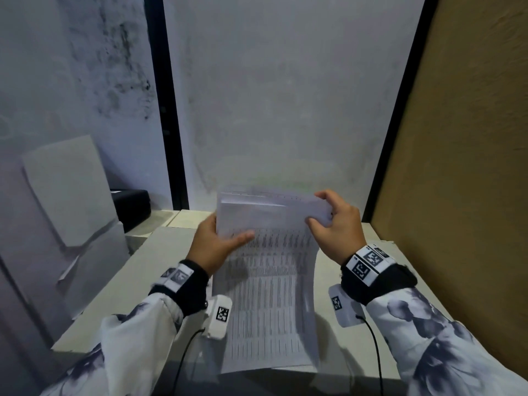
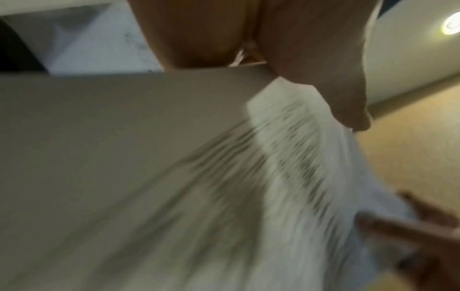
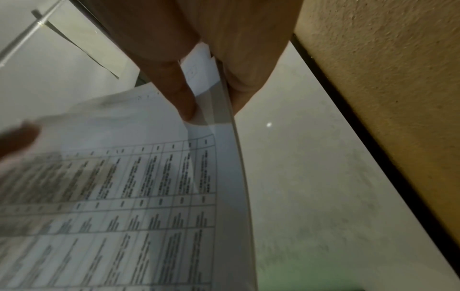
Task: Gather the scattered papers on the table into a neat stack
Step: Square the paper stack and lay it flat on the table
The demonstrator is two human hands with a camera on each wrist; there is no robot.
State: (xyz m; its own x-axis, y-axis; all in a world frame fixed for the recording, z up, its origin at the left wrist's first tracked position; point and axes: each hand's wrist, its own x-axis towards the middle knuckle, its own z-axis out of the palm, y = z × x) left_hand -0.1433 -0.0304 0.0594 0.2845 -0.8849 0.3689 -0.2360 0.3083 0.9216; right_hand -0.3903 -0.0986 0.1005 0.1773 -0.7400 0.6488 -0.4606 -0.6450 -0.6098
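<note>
A sheaf of white papers (image 1: 268, 281) printed with tables stands nearly upright on the pale table (image 1: 137, 284), its lower edge near the front edge. My left hand (image 1: 220, 241) grips the sheaf's upper left side, thumb across the printed face. My right hand (image 1: 331, 221) pinches the upper right corner. In the right wrist view the papers (image 3: 139, 187) are pinched between thumb and fingers (image 3: 184, 102). The left wrist view is blurred; the papers (image 2: 286, 167) pass under my thumb (image 2: 348, 106).
A tan board (image 1: 463, 167) walls off the right side. A white wall panel (image 1: 285, 95) stands behind the table. Grey cartons (image 1: 65, 201) and a black box (image 1: 133, 207) sit at the left.
</note>
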